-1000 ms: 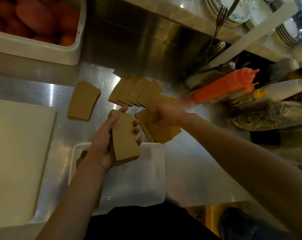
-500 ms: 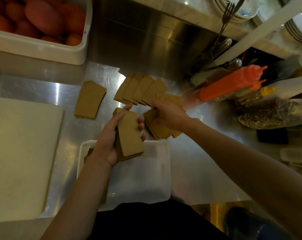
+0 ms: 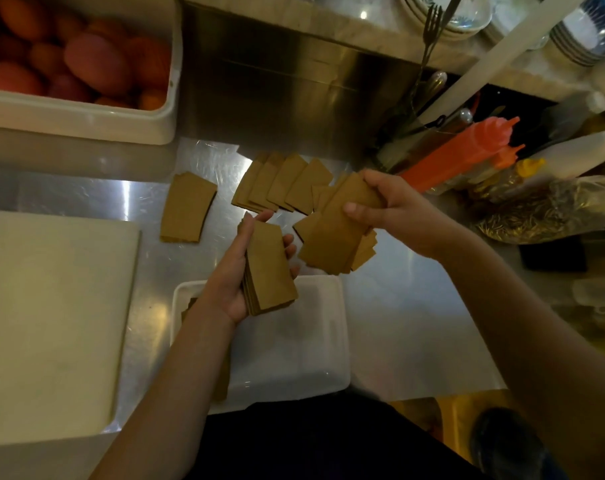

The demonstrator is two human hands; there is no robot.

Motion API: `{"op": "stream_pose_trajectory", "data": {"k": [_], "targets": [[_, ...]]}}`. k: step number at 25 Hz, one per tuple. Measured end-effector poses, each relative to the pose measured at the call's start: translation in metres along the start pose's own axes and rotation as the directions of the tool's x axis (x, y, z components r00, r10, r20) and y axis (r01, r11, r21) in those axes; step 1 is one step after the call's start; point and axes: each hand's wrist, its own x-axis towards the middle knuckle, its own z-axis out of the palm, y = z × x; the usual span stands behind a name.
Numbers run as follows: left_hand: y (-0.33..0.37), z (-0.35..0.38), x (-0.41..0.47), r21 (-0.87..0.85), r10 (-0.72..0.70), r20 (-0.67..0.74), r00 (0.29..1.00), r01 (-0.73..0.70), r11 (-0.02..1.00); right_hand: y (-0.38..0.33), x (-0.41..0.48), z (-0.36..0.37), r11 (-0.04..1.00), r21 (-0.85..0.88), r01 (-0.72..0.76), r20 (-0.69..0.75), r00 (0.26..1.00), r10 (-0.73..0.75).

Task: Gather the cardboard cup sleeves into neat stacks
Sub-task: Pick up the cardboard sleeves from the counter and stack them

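At the far left we see a pale rectangular cutting board (image 3: 51, 317) lying flat on the shiny steel counter (image 3: 398, 341), and behind it a white plastic tub (image 3: 86, 123) filled with reddish-orange round fruit (image 3: 93, 60). Just right of the board's far corner, a small squared stack of brown cardboard cup sleeves (image 3: 186, 211) lies on the counter by itself. Next comes our left hand (image 3: 235, 271), palm up, closed around a tidy stack of flattened brown sleeves (image 3: 269, 268), thumb along its left edge and fingertips curling over its right edge. The hand hovers above the far edge of a shallow translucent plastic tray (image 3: 294, 358) at the counter's near edge; a few more sleeves peek out from under the forearm in that tray. Behind the hand, a fanned row of overlapping sleeves (image 3: 283, 183) rests on the counter. To the right, our right hand (image 3: 387, 209) grips a loose, uneven bundle of sleeves (image 3: 335, 233) from above, lifted off the counter and close to the left hand's stack without touching it. Farther right stand an orange squeeze bottle (image 3: 467, 150) and a crinkled clear plastic bag (image 3: 550, 209).
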Motion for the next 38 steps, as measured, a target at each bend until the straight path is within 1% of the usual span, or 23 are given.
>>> {"op": "stream_pose_trajectory", "data": {"k": [3, 5, 7, 10, 14, 17, 19, 21, 22, 24, 26, 27, 29, 31, 33, 34, 38], "targets": [[-0.002, 0.005, -0.001, 0.113, -0.047, -0.003, 0.999, 0.047, 0.992, -0.009, -0.006, 0.026, 0.994, -0.106, 0.029, 0.044, 0.999, -0.024], [-0.005, 0.007, -0.001, 0.165, -0.089, 0.003, 0.996, 0.088, 0.982, -0.009, -0.006, 0.047, 0.977, -0.194, 0.091, 0.056, 0.995, -0.081], [-0.007, 0.008, -0.003, 0.173, -0.097, 0.015, 0.995, 0.093, 0.981, -0.005, -0.007, 0.063, 0.951, -0.271, 0.15, 0.017, 0.988, -0.151], [-0.01, 0.01, -0.008, 0.159, -0.082, 0.064, 0.995, 0.071, 0.985, 0.002, -0.005, 0.077, 0.887, -0.423, 0.182, -0.066, 0.971, -0.231], [-0.017, 0.014, -0.012, 0.177, -0.116, 0.056, 0.992, 0.104, 0.979, 0.011, -0.007, 0.087, 0.827, -0.53, 0.189, -0.075, 0.961, -0.267], [-0.023, 0.014, -0.01, 0.207, -0.107, 0.011, 0.994, 0.103, 0.973, 0.015, -0.008, 0.091, 0.823, -0.52, 0.229, -0.095, 0.942, -0.323], [-0.023, 0.014, -0.008, 0.165, -0.093, -0.022, 0.995, 0.096, 0.982, 0.019, -0.004, 0.083, 0.86, -0.465, 0.208, -0.176, 0.931, -0.32], [-0.021, 0.014, -0.008, 0.103, -0.067, -0.032, 0.997, 0.07, 0.992, 0.029, 0.004, 0.067, 0.922, -0.364, 0.132, -0.305, 0.918, -0.252], [-0.019, 0.013, -0.007, 0.075, -0.057, -0.009, 0.998, 0.058, 0.995, 0.037, 0.01, 0.058, 0.941, -0.329, 0.082, -0.344, 0.917, -0.2], [-0.015, 0.011, -0.006, 0.034, -0.057, 0.042, 0.997, 0.055, 0.998, 0.056, 0.021, 0.047, 0.93, -0.366, -0.012, -0.334, 0.935, -0.119], [-0.012, 0.01, -0.005, 0.027, -0.055, 0.059, 0.997, 0.054, 0.998, 0.074, 0.034, 0.044, 0.86, -0.506, -0.064, -0.27, 0.959, -0.087], [-0.011, 0.01, -0.004, 0.021, -0.054, 0.064, 0.996, 0.053, 0.998, 0.08, 0.041, 0.044, 0.798, -0.598, -0.075, -0.233, 0.969, -0.083], [-0.01, 0.011, -0.004, -0.002, -0.052, 0.076, 0.996, 0.052, 0.999, 0.087, 0.056, 0.049, 0.64, -0.767, -0.047, -0.131, 0.988, -0.084], [-0.009, 0.011, -0.004, -0.02, -0.058, 0.096, 0.994, 0.06, 0.998, 0.089, 0.069, 0.054, 0.497, -0.867, -0.018, -0.051, 0.997, -0.054], [-0.01, 0.011, -0.004, -0.015, -0.077, 0.099, 0.992, 0.079, 0.997, 0.092, 0.076, 0.059, 0.354, -0.935, 0.0, -0.016, 0.999, -0.043], [-0.01, 0.011, -0.003, -0.01, -0.084, 0.098, 0.992, 0.085, 0.996, 0.094, 0.078, 0.061, 0.3, -0.954, 0.012, -0.003, 0.999, -0.052], [-0.012, 0.01, -0.003, -0.008, -0.081, 0.087, 0.993, 0.082, 0.997, 0.098, 0.082, 0.063, 0.185, -0.982, 0.043, 0.027, 0.996, -0.085]]}}
